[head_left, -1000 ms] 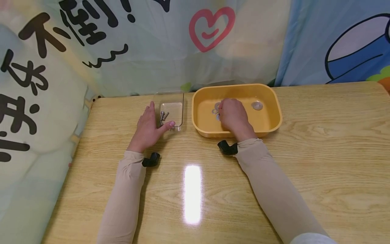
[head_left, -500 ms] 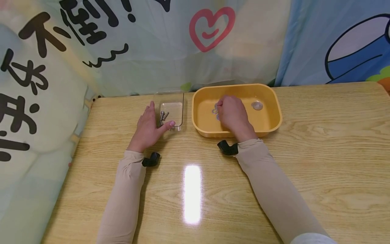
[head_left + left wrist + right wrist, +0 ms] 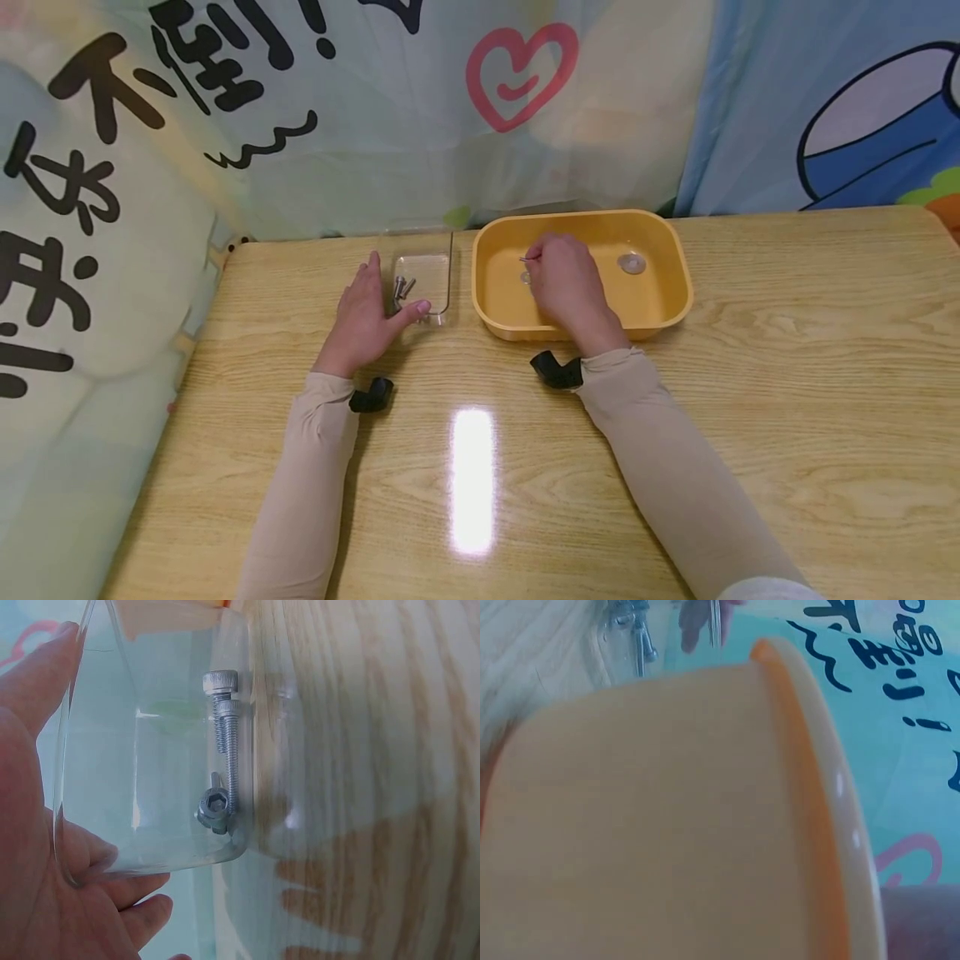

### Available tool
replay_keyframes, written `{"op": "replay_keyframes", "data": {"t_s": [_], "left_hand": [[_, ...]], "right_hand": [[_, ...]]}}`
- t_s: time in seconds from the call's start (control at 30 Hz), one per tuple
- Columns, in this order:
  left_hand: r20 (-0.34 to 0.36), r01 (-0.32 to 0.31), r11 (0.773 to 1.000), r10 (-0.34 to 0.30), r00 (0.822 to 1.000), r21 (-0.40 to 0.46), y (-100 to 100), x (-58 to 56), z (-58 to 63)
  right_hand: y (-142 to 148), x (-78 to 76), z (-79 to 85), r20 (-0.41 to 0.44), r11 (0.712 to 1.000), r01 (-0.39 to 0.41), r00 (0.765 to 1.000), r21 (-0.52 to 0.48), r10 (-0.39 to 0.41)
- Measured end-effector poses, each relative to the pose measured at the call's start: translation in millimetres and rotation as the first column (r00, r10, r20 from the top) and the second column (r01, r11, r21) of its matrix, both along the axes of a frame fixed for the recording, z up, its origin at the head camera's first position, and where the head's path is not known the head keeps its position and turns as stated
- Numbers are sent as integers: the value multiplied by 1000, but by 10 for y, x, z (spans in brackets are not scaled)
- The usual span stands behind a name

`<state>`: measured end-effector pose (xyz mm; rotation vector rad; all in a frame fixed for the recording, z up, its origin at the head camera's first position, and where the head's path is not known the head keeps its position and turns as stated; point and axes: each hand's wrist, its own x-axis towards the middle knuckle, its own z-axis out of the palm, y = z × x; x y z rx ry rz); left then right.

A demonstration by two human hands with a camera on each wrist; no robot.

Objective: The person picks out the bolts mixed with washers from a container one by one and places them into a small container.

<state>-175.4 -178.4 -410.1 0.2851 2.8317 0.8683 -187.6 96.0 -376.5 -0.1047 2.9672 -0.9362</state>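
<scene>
On the left, my left hand (image 3: 366, 315) holds a clear plastic box (image 3: 169, 847), thumb at its near rim and fingers along its left side. Inside the box lie several socket-head bolts (image 3: 231, 750). My right hand (image 3: 567, 279) is inside the yellow tub (image 3: 495, 312), pinching a thin metal washer (image 3: 523, 258) edge-on at the fingertips. Another washer (image 3: 525, 277) lies on the tub floor beside the fingers, partly hidden by them. Right of that hand sits a shiny round metal piece (image 3: 632, 263). In the right wrist view the tub's wall hides the fingers.
Both containers stand side by side at the back of the wooden table (image 3: 787, 375), a narrow gap between them. Right behind hangs a printed cloth (image 3: 615, 100); another part of it runs along the left. Black camera mounts (image 3: 557, 369) stick out at both wrists.
My right hand has lifted slightly and shifted a little left, with a washer now showing at its fingertips. The left hand and clear box have stayed in place.
</scene>
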Motion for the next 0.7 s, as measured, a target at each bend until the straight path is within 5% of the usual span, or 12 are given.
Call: {"op": "replay_keyframes", "data": {"t_s": [0.7], "left_hand": [[4,-1,1000,1,1000,-1,12,10,18]], "right_hand": [[-167,84,33,-120,999,-10,993,-36,5]]}}
